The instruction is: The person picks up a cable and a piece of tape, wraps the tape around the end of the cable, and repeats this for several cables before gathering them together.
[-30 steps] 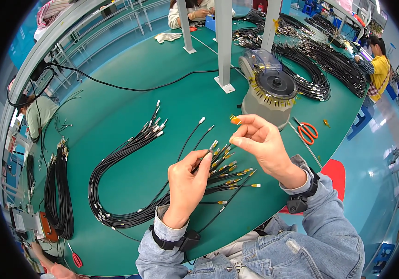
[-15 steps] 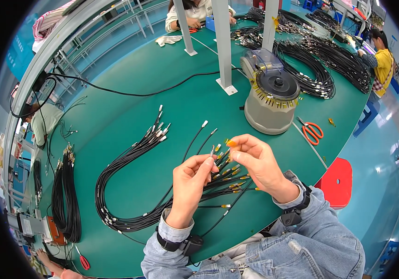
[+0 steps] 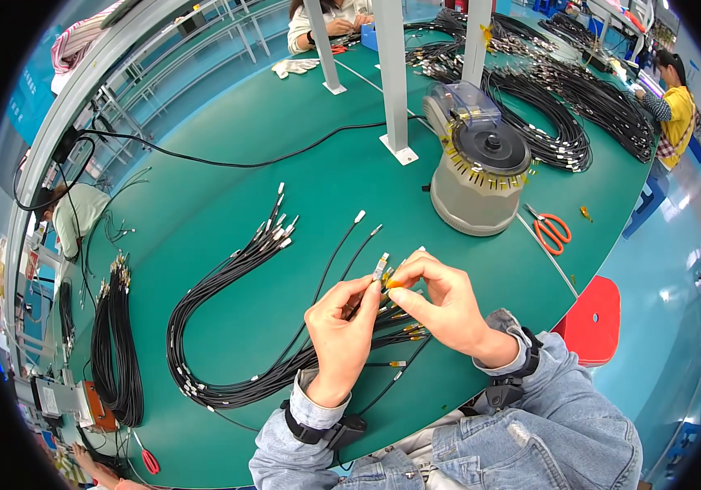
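Observation:
My left hand [image 3: 345, 328] is closed in a pinch on a black cable just below its metal connector [image 3: 380, 266], which points up between the fingertips. Close beside it on the right, my right hand [image 3: 440, 299] pinches a small piece of amber tape [image 3: 392, 284] between thumb and forefinger. The tape is next to the connector; whether they touch I cannot tell. Below both hands lies a curved bundle of black cables [image 3: 228, 398], with amber tape on several ends near my right hand and white tags at the far ends.
A round tape dispenser [image 3: 474, 196] stands on the green table [image 3: 228, 208] behind a metal post [image 3: 397, 98]. Orange-handled scissors [image 3: 553, 234] lie to its right. Another cable bundle [image 3: 116, 351] lies left, bigger piles [image 3: 563, 98] far right. A red stool [image 3: 595, 320] stands beside the table. Co-workers sit around.
My right hand has come down and left with the tape, closer to the connector. The left hand has turned and shifted slightly right, showing the connector upright.

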{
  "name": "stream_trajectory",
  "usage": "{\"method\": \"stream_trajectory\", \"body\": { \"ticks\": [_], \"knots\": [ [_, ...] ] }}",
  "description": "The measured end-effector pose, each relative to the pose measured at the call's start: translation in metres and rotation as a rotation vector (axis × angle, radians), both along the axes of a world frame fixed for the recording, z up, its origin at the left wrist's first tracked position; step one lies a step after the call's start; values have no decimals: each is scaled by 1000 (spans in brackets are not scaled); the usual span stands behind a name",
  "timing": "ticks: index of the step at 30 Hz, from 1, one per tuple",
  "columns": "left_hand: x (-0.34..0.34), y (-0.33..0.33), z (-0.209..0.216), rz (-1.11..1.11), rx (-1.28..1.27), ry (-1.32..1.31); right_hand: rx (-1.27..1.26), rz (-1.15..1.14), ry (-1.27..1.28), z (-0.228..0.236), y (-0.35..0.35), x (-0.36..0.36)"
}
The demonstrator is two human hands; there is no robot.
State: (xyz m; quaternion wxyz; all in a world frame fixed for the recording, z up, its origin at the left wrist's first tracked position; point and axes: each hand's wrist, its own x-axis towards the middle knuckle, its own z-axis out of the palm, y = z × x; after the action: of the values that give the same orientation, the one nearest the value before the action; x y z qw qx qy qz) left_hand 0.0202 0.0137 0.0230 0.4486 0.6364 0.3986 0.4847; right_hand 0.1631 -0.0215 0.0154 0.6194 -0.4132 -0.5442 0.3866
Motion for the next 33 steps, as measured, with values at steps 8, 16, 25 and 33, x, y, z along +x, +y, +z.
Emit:
{"method": "stream_trajectory", "body": {
  "ticks": [8, 16, 25, 33],
  "knots": [
    [1, -2, -3, 20, 94, 72, -64, -75, 32, 0, 1, -8],
    [2, -3, -5, 31, 85, 36, -59, -115, 101, -3, 2, -14],
    [2, -3, -4, 15, 76, 47, -56, -126, 132, -4, 2, -17],
    [4, -3, -6, 36, 118, 7, -66, -130, 146, -7, 3, -17]
  ]
}}
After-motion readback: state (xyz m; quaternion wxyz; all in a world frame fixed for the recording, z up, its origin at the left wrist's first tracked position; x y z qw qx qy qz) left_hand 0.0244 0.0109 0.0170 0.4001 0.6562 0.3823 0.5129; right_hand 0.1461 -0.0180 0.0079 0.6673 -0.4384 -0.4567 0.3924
